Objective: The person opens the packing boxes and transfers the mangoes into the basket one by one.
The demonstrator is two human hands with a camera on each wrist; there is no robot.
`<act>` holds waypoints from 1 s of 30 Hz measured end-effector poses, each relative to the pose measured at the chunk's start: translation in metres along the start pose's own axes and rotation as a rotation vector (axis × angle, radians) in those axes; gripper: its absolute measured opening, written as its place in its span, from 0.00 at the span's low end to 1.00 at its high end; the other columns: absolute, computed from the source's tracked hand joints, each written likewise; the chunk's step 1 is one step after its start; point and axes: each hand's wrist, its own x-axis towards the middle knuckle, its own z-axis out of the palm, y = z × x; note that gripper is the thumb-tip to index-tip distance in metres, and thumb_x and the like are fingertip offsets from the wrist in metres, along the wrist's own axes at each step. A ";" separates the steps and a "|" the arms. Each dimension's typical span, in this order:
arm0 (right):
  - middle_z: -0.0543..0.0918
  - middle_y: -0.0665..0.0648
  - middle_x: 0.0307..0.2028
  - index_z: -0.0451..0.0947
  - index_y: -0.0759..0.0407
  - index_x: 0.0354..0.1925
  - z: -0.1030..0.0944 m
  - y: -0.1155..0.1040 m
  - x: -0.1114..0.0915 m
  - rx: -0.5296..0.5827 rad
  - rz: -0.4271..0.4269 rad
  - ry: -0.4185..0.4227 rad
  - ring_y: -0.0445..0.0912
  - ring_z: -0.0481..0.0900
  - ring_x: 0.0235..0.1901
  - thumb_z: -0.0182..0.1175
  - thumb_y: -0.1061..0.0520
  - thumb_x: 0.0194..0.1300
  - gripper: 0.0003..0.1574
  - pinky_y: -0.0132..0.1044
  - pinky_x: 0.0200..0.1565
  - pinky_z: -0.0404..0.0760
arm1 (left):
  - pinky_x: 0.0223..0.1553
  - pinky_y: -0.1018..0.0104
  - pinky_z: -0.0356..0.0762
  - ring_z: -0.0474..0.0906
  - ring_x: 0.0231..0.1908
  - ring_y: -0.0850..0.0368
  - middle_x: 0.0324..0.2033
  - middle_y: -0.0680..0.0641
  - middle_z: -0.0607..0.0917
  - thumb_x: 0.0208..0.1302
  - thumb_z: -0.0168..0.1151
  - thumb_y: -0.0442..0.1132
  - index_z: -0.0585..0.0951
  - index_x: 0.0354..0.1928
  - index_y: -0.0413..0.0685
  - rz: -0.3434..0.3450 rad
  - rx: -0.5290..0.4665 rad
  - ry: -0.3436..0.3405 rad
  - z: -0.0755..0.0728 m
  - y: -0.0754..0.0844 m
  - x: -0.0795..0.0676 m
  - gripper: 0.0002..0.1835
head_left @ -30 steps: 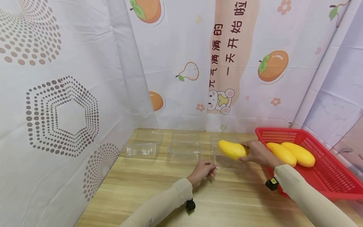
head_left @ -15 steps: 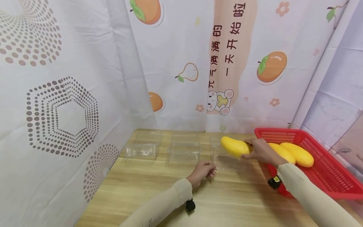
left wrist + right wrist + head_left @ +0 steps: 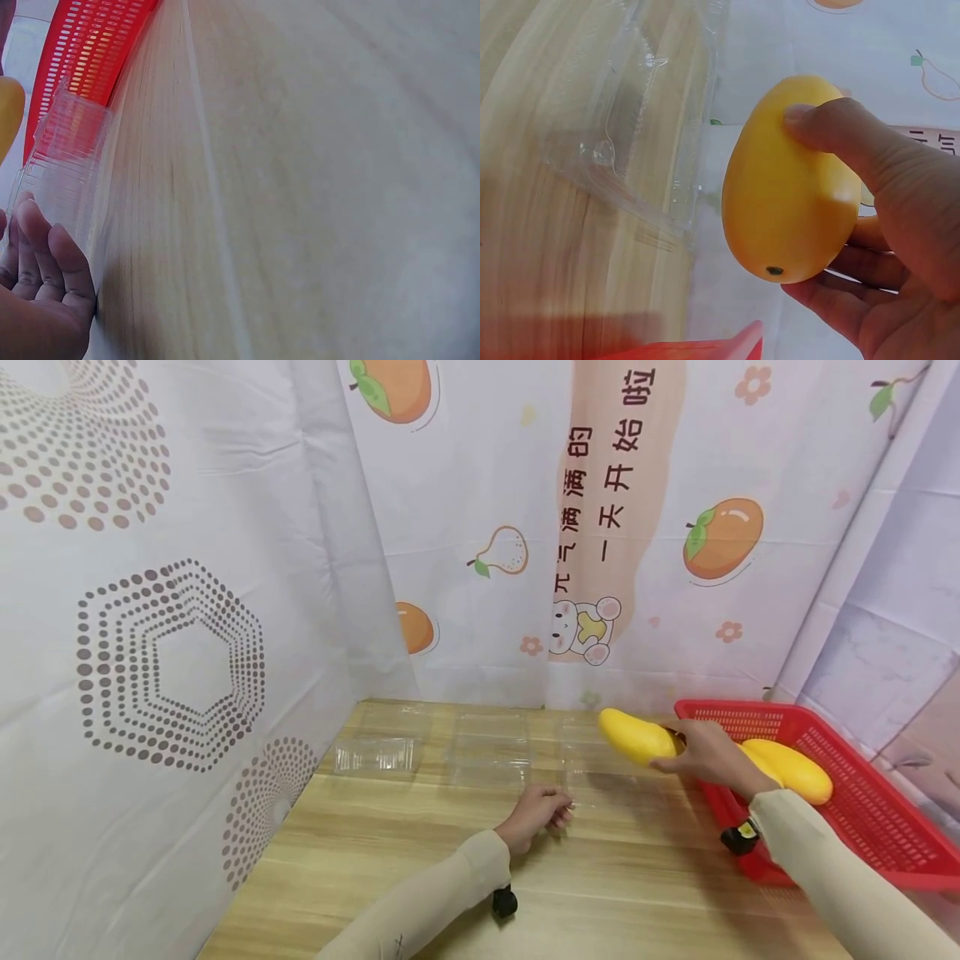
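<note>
My right hand [image 3: 708, 753] grips a yellow mango [image 3: 639, 739] above the right-hand clear plastic box [image 3: 615, 789], close to the basket's left rim. In the right wrist view the thumb presses one side of the mango [image 3: 780, 195] and the fingers curl under the other, with its dark stem mark showing. My left hand [image 3: 534, 817] rests low at the near left corner of that box. From the left wrist, bent fingers [image 3: 67, 251] and thumb pinch the box's edge [image 3: 64, 169], the thumb mostly out of frame.
A red perforated basket [image 3: 892, 802] stands at the right with more mangoes [image 3: 798, 772] in it, partly hidden by my right hand. Two further sets of clear plastic boxes, one in the middle [image 3: 491, 752] and one at the left [image 3: 375, 756], stand along the back near the printed curtain.
My right hand has carried the mango to the right and slightly up, away from over the box and nearer the basket. The left hand has kept its place.
</note>
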 end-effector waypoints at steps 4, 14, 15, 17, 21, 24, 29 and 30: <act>0.81 0.50 0.33 0.83 0.61 0.56 -0.006 0.002 -0.003 0.002 0.025 -0.005 0.48 0.75 0.35 0.80 0.42 0.54 0.38 0.40 0.36 0.75 | 0.27 0.72 0.76 0.77 0.23 0.62 0.26 0.47 0.85 0.74 0.60 0.37 0.86 0.44 0.33 -0.004 -0.006 -0.005 0.000 -0.001 0.000 0.12; 0.78 0.53 0.30 0.81 0.68 0.58 -0.020 0.009 -0.008 -0.021 0.065 0.022 0.50 0.74 0.33 0.79 0.41 0.55 0.43 0.39 0.33 0.73 | 0.28 0.71 0.76 0.77 0.24 0.62 0.27 0.45 0.85 0.73 0.61 0.37 0.86 0.42 0.33 -0.004 -0.016 -0.002 -0.001 -0.001 0.003 0.12; 0.78 0.53 0.30 0.81 0.68 0.58 -0.020 0.010 -0.009 -0.023 0.070 0.023 0.49 0.73 0.33 0.79 0.41 0.55 0.43 0.39 0.33 0.73 | 0.28 0.71 0.76 0.77 0.24 0.62 0.28 0.45 0.85 0.73 0.61 0.37 0.86 0.42 0.33 -0.005 -0.017 -0.003 -0.001 -0.001 0.003 0.12; 0.78 0.52 0.29 0.81 0.67 0.58 -0.021 0.013 -0.011 -0.029 0.080 0.024 0.49 0.73 0.33 0.79 0.40 0.55 0.43 0.39 0.33 0.72 | 0.28 0.71 0.76 0.77 0.24 0.61 0.28 0.45 0.85 0.73 0.61 0.37 0.86 0.42 0.33 -0.008 -0.018 -0.005 -0.001 -0.002 0.003 0.12; 0.77 0.51 0.28 0.83 0.63 0.53 -0.023 0.017 -0.015 -0.024 0.092 0.016 0.49 0.73 0.32 0.78 0.39 0.55 0.38 0.39 0.33 0.71 | 0.27 0.71 0.76 0.76 0.23 0.62 0.27 0.46 0.85 0.73 0.61 0.37 0.86 0.42 0.32 -0.011 -0.021 -0.007 -0.001 -0.001 0.003 0.12; 0.77 0.50 0.28 0.83 0.62 0.52 -0.025 0.020 -0.018 -0.019 0.097 0.018 0.49 0.73 0.33 0.78 0.37 0.55 0.38 0.39 0.33 0.71 | 0.27 0.72 0.76 0.76 0.23 0.62 0.26 0.47 0.85 0.73 0.61 0.37 0.86 0.41 0.32 -0.013 -0.021 -0.005 -0.001 0.000 0.002 0.12; 0.78 0.50 0.28 0.82 0.64 0.57 -0.027 0.028 -0.023 -0.031 0.087 0.043 0.48 0.72 0.32 0.77 0.35 0.56 0.43 0.39 0.32 0.70 | 0.27 0.72 0.76 0.76 0.23 0.62 0.26 0.47 0.85 0.73 0.61 0.38 0.86 0.41 0.33 -0.013 -0.017 0.007 0.000 0.000 0.001 0.12; 0.78 0.50 0.28 0.83 0.64 0.57 -0.027 0.030 -0.024 -0.035 0.085 0.048 0.48 0.72 0.32 0.77 0.35 0.56 0.43 0.38 0.32 0.70 | 0.27 0.72 0.76 0.76 0.23 0.62 0.26 0.47 0.85 0.73 0.61 0.38 0.86 0.41 0.33 -0.013 -0.015 0.007 0.000 0.000 0.001 0.12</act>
